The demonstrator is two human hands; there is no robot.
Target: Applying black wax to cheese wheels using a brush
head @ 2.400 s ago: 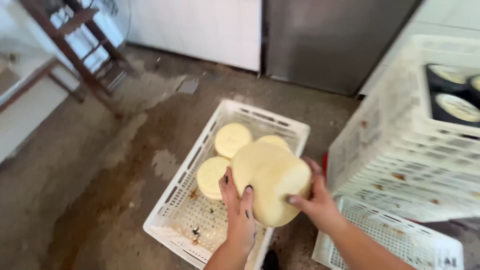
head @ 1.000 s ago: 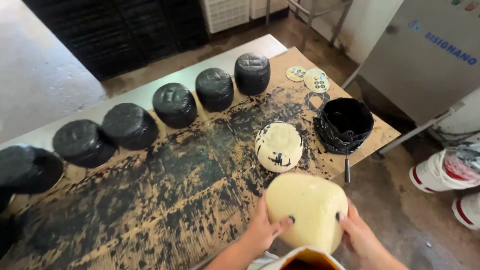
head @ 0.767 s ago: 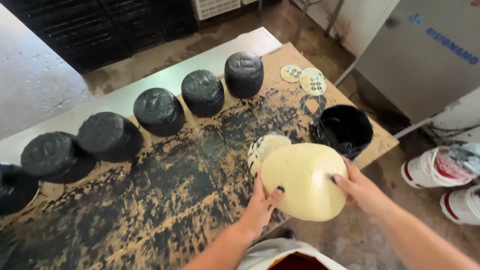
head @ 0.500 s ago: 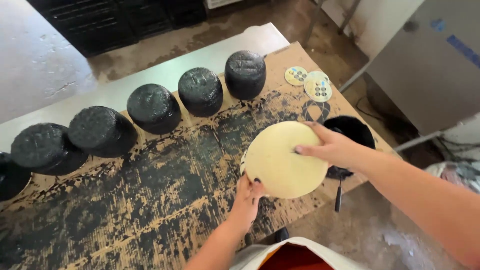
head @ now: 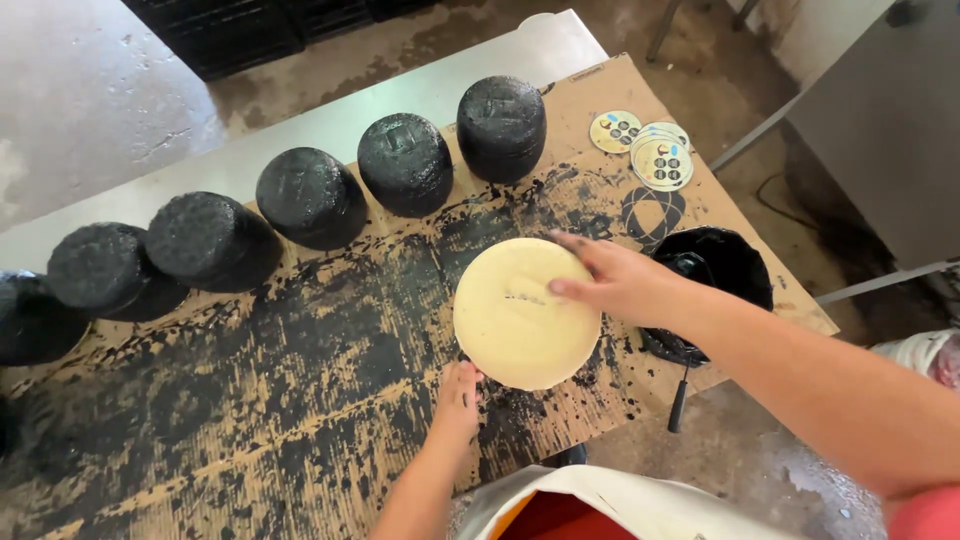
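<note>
On the cardboard sheet (head: 300, 400), rough with black splatter, we see the pale smooth round cheese (head: 525, 312) just left of the black pot (head: 715, 280). Our right hand (head: 625, 285) lies spread flat on top; our left hand (head: 457, 400) touches its near edge, fingers together. Half a second ago the cheese was tilted; now it is flat.

A few round, pale labels (head: 648, 148) with coloured dots lie overlapping on the cardboard's far right corner.
</note>
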